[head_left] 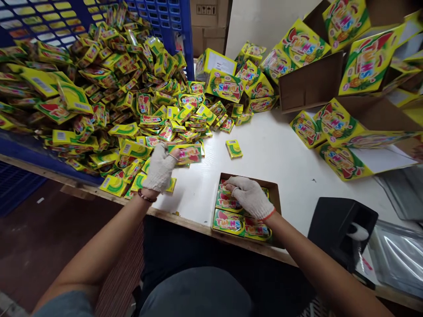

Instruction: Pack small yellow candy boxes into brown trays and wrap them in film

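Observation:
My left hand (161, 167), in a white fingerless glove, grips a small yellow and green TWINS box (189, 154) at the front of a big heap of like boxes (122, 88). The box's printed face is turned up. Over an open carton (278, 200) at the table's front edge, my right hand (249, 196), gloved the same way, reaches in with bent fingers. Its fingertips touch the far left boxes; whatever lies between them is hidden. TWINS boxes (228, 222) lie face up in rows inside the carton, partly covered by my hand. A single box (234, 149) rests on the white table behind it.
A blue plastic crate (187, 39) spills the heap onto the white table (271, 145). Open TWINS display cartons (340, 127) are piled at the back right. A black tape dispenser (342, 231) stands at the right front, beside clear plastic sheets (399, 255).

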